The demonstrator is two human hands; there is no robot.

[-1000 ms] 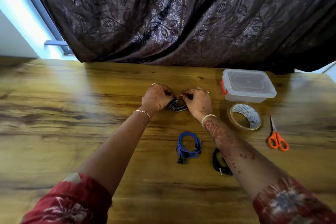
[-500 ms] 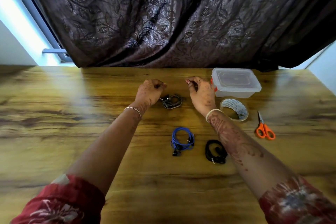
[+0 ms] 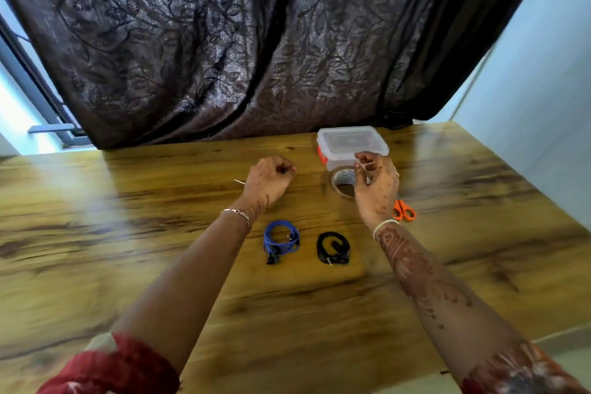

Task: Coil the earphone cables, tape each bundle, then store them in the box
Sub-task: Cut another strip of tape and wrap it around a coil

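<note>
Blue coil (image 3: 281,240), black coil (image 3: 332,248) lie side by side awaiting tape; box (image 3: 351,144) lidded behind. Right hand (image 3: 375,189) over tape roll (image 3: 342,183), fingertips pinched, likely for strip; left hand (image 3: 268,181) curled; either's hold unclear

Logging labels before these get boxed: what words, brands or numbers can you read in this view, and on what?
Readable text: none in this view.
Tape roll: faint grey marks on the inner core, too blurred to read.
Box: clear lid, no label visible.
Scissors, blue earphone bundle, black earphone bundle: no markings visible.
</note>
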